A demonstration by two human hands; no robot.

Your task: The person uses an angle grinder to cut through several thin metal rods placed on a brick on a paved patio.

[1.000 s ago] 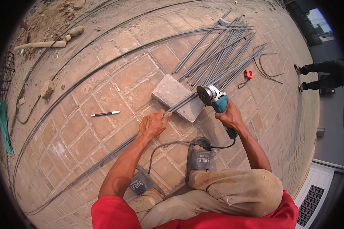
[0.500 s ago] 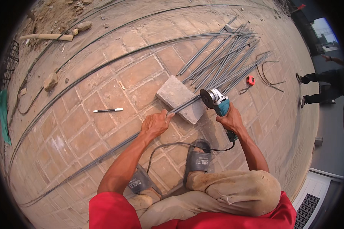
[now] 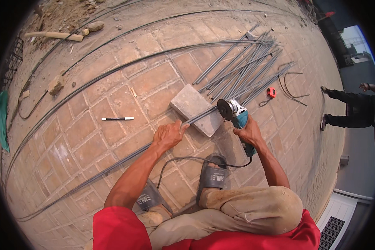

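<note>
My left hand [image 3: 168, 135] is closed around long thin steel rods [image 3: 129, 158], which run from the lower left up onto a grey concrete block [image 3: 190, 103]. In my right hand [image 3: 250, 132] is a teal angle grinder [image 3: 240, 119], gripped by its body. Its dark cutting disc [image 3: 225, 109] stands at the rods' end, by the block's right side. Whether the disc touches the rods I cannot tell. A black power cord [image 3: 187, 158] leads from the grinder's rear across the paving, past my sandals [image 3: 213, 177].
Cut steel rods [image 3: 241, 66] lie piled beyond the block. A red tape measure [image 3: 271, 92] and bent rods [image 3: 288, 89] are right of them. A marker pen [image 3: 118, 118] lies left. Long curved bars cross the paving. Another person's legs [image 3: 348, 106] stand far right.
The grinder and my right hand have shifted very slightly left and down. The person at the far right has changed stance, legs now wider apart. The left hand keeps its hold.
</note>
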